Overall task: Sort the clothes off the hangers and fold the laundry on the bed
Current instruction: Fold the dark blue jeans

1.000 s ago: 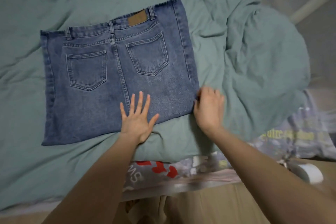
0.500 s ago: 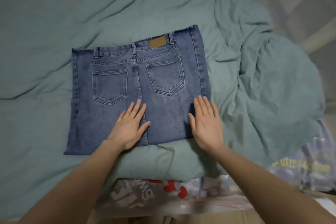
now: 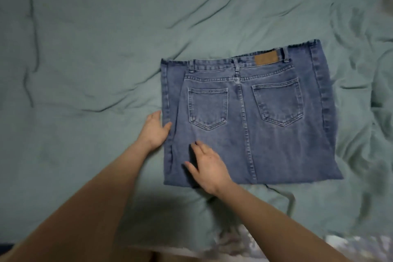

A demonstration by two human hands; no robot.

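The right hand (image 3: pixel 209 167) lies flat on the folded jeans (image 3: pixel 251 117), fingers straight and slightly spread, holding nothing, near their lower left corner. Just left of it, the left hand (image 3: pixel 154 130) rests against the jeans' left edge, thumb on the denim (its fingertips are hidden at the edge). Beyond both hands come the back pockets, then the waistband with its brown patch (image 3: pixel 266 57), all on the green bed sheet (image 3: pixel 95 49).

Under my palms the folded jeans (image 3: pixel 265 134) are heavy blue denim, matt and faded pale across the seat, with raised pale stitching along seams and pockets. The waistband patch (image 3: pixel 266 58) looks like tan leather or suede. The bed sheet (image 3: pixel 95 59) is soft, matt, grey-green cloth, deeply creased.
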